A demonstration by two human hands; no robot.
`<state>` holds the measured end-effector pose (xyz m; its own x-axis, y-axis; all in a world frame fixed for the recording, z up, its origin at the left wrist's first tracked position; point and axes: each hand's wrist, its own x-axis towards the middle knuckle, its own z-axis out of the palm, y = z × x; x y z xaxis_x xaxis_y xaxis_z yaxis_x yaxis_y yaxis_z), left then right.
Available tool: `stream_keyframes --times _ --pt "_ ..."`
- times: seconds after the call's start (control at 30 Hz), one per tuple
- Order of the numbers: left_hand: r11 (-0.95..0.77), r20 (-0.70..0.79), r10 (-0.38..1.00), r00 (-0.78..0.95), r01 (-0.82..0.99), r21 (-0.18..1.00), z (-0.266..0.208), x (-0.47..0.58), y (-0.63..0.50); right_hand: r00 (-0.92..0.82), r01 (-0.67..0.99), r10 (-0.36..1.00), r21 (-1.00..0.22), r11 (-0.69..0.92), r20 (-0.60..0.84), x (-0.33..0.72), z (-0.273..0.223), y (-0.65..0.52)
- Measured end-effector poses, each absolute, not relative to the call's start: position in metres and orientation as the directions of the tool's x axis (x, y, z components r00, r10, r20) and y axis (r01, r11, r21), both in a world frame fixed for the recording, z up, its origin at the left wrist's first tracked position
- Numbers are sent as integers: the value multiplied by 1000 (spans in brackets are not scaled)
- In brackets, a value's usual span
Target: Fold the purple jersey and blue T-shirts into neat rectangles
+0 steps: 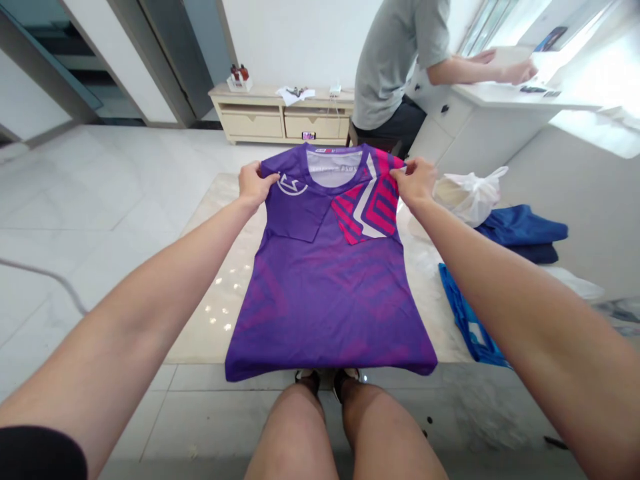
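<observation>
A purple jersey [330, 287] with pink and white patterning is spread in front of me, its collar away from me and its hem hanging past the near table edge. Both sleeves lie folded inward across the chest. My left hand [256, 185] pinches the left shoulder beside a white round logo. At the opposite shoulder, on the pink-striped part, my right hand [416, 180] has its thumb and fingers closed on the fabric. Under the jersey is a pale table [210, 267] with a light cover.
To the right lie blue folded clothes [523, 225], another blue garment [473, 320] and a white plastic bag [473, 193]. Beyond stands a low cream cabinet [255, 123]. A person [400, 60] in a grey shirt sits at a white desk [500, 97].
</observation>
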<state>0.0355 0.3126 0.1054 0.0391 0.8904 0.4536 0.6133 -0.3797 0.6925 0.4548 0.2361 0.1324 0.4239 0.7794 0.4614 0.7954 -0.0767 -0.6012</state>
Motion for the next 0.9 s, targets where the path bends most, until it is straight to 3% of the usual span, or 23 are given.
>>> stream_keyframes --times 0.1,0.23,0.37,0.47,0.57,0.67,0.83,0.9 --pt "-375 482 876 -21 597 709 117 31 277 315 823 738 -559 100 597 446 135 199" --pt "-432 509 859 59 620 655 84 10 182 121 835 765 -481 266 632 439 84 107" --pt "-477 350 877 329 687 548 53 -13 105 -58 885 919 -406 227 389 437 39 26" --pt "-479 208 878 432 776 410 62 -20 75 -95 945 975 -291 152 202 432 42 -7" --pt "-474 205 880 428 822 316 84 -21 50 -100 971 978 -198 136 180 427 63 -27" --pt "-491 219 869 443 825 280 92 -26 19 -127 973 969 -163 163 210 428 75 -51" --pt "-553 70 827 558 783 284 73 -47 -24 -251 959 968 -143 245 -21 445 63 -96" --pt "-576 47 803 593 756 310 70 -53 -29 -286 949 957 -155 276 -43 448 60 -105"
